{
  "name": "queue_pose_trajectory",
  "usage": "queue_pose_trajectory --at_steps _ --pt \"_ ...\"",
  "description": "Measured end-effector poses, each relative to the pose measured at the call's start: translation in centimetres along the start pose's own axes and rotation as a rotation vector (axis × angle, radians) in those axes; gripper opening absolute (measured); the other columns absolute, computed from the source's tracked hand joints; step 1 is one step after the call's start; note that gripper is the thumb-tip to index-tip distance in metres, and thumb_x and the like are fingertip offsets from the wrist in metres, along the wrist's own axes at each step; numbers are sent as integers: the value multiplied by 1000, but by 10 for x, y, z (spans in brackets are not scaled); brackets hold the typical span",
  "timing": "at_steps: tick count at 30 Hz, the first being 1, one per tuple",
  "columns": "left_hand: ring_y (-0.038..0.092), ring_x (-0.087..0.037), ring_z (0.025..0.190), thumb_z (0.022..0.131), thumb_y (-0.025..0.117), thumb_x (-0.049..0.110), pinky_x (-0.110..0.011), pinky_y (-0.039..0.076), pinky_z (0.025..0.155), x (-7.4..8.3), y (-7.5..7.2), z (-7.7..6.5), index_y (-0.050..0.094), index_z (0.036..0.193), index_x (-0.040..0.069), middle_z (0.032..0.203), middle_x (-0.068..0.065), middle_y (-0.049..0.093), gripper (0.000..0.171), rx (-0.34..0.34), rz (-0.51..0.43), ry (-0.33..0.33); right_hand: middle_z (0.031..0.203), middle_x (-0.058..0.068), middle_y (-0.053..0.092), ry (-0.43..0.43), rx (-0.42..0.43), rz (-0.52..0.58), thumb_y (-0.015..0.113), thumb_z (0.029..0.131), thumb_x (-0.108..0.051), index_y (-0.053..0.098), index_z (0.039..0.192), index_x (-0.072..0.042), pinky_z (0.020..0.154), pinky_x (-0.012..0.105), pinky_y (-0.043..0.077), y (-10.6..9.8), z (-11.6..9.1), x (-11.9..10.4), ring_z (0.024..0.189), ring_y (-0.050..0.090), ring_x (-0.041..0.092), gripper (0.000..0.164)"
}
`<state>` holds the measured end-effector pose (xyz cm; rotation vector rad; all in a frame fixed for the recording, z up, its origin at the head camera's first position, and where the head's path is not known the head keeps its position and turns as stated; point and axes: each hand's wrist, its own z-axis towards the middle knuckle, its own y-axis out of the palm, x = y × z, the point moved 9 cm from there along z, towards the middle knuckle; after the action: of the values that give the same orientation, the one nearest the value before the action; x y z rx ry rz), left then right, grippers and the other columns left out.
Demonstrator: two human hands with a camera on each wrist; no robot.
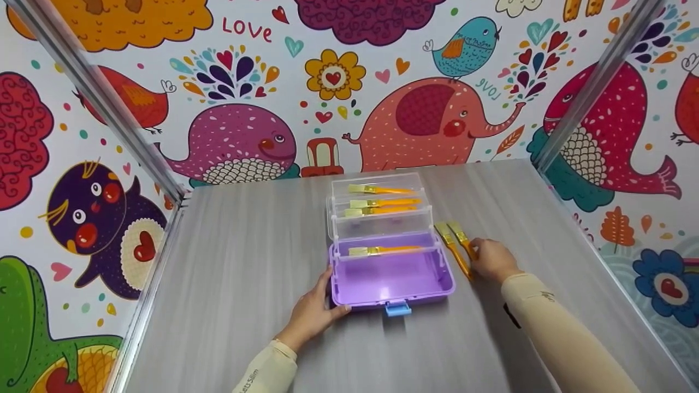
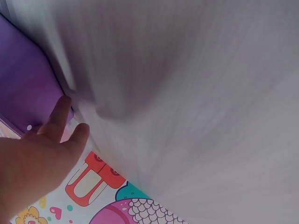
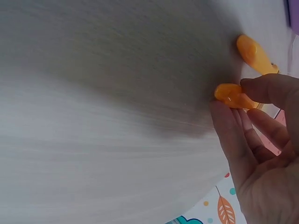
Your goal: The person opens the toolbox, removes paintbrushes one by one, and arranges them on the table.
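An open purple storage box (image 1: 393,305) with clear fold-out trays (image 1: 377,225) stands on the table. My left hand (image 1: 311,314) grips its front left corner, thumb at the front and fingers along the side. In the left wrist view, fingers (image 2: 58,119) touch the purple wall. To the box's right lie two flat paintbrushes with orange handles. My right hand (image 1: 496,259) pinches the handle end of the right-hand paintbrush (image 1: 462,234); the right wrist view shows that handle (image 3: 231,94) between thumb and fingers. Beside it lies the other paintbrush (image 1: 454,248), untouched.
Several more paintbrushes lie in the clear trays, among them a paintbrush (image 1: 382,190) in the top one. A blue latch (image 1: 398,309) hangs at the box front. Metal posts (image 1: 590,82) and a patterned wall (image 1: 327,136) bound the grey table (image 1: 246,262).
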<state>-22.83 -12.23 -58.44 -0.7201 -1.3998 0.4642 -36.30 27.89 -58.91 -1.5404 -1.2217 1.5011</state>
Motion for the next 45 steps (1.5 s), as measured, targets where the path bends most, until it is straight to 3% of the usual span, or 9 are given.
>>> queue_pose_trajectory --at_steps 6,14,21,26,29,35,40,45 --pt "57 -50 115 82 79 44 -61 45 93 2 0 0 26 156 4 137 -32 52 99 1 -9 18 90 15 68 -20 12 -12 69 77 -3 65 116 6 76 52 52 -3 -3 -1 83 63 31 41" --pt "57 -50 115 82 79 46 -60 45 95 0 0 1 26 156 4 137 -32 53 100 2 3 7 111 25 66 25 -52 23 67 86 -12 60 129 5 87 58 51 -26 -3 -5 99 63 40 48" --pt "57 -51 113 82 78 47 -61 45 94 0 0 1 26 156 4 135 -34 52 100 5 4 20 115 20 68 -91 -19 18 68 90 -18 63 129 -4 88 60 50 -64 3 -46 102 64 38 42" --pt "58 -51 113 82 77 50 -60 46 94 1 0 0 26 156 4 135 -34 52 101 0 1 23 113 14 69 -156 -17 28 69 90 -19 68 125 -8 86 53 54 -74 5 -88 101 64 33 37" --pt "57 -51 114 82 78 49 -60 45 94 1 0 0 26 156 4 136 -34 52 102 -1 -6 19 109 10 70 -219 -26 34 71 90 -21 70 122 -9 81 46 57 -73 5 -117 96 66 28 34" --pt "57 -50 114 81 79 46 -60 45 94 -1 0 0 27 156 5 136 -32 52 100 -2 -11 -9 105 9 72 -439 -78 50 70 90 -17 72 119 -7 81 42 56 -53 4 -175 93 67 25 31" --pt "57 -50 116 82 80 44 -59 44 96 -3 1 1 25 157 6 137 -32 52 100 -3 -25 -21 104 7 72 -475 -141 41 70 91 -17 72 121 -7 83 41 57 -30 12 -197 92 68 24 32" --pt "57 -49 116 81 80 45 -60 44 97 -2 1 1 25 157 7 138 -31 52 101 -3 -25 -23 102 5 72 -498 -141 19 67 93 -15 72 119 -6 83 41 56 -20 15 -206 87 66 20 28"
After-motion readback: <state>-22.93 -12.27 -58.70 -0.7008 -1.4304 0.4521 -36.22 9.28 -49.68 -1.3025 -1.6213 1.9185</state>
